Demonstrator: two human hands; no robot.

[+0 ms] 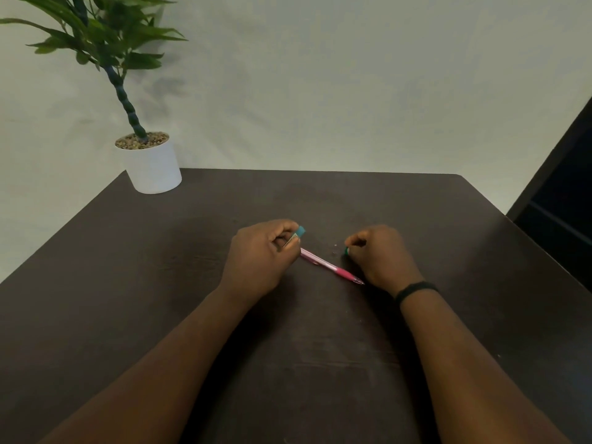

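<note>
Hands worked a little apart near the middle of the tabletop (160,283), each closed on something small. The left hand (259,257) had its fingers curled round a teal-capped tube (299,232), cap end poking out toward the far edge, probably so the mouth stayed reachable for the other hand. The right hand (381,254) pinched a small green piece (347,250) between thumb and fingertips. What the piece was could not be told, though it looked like a cap or plug taken off one of the other things.

Between the two hands lay the pink pen (333,267), flat on the wood. Its long axis ran on a diagonal, back end by the left hand's fingertips – whether touching them could not be told – and fine tip pointing toward the near right corner, ending just beside the right wrist. Parked there, it seemed kept within reach of both hands for refitting.

A black wristband (415,289) circled the right wrist. A potted plant (153,168) stood at the far left corner against the pale wall.
</note>
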